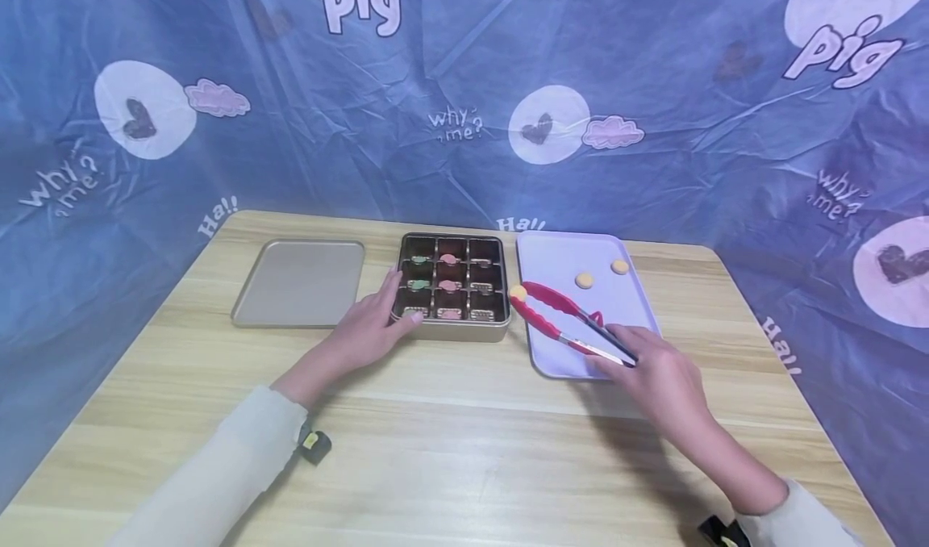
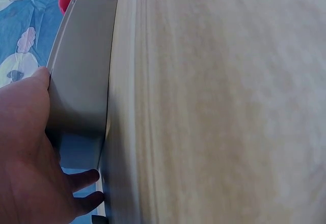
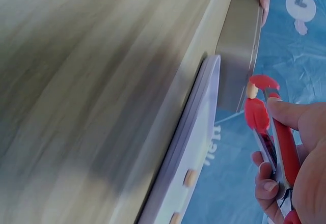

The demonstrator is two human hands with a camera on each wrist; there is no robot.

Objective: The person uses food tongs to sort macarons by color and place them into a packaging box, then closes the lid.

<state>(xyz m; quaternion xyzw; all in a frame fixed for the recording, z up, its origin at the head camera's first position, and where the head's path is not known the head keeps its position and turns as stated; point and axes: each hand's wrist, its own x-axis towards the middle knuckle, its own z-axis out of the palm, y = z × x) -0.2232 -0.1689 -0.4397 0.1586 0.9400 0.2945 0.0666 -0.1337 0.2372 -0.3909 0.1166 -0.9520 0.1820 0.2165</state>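
Note:
My left hand [image 1: 370, 325] rests against the left front corner of a divided tin [image 1: 464, 333], its thumb at the front rim and its straight fingers along the left wall. Small green and pink pieces show in several of the tin's dark compartments. My right hand [image 1: 664, 377] grips red-tipped tongs [image 1: 562, 333] around the handles. Between the tong tips is a round yellowish cookie [image 1: 518, 293], held over the left edge of a lilac tray [image 1: 551, 361], close to the tin's right side. In the right wrist view the cookie [image 3: 252, 90] is pinched between the red tips.
Two more cookies, one nearer [image 1: 584, 280] and one farther [image 1: 619, 266], lie on the lilac tray. A flat metal lid [image 1: 301, 285] lies left of the tin. All stand on a wooden table [image 1: 435, 450], with a blue printed cloth [image 1: 435, 71] behind it.

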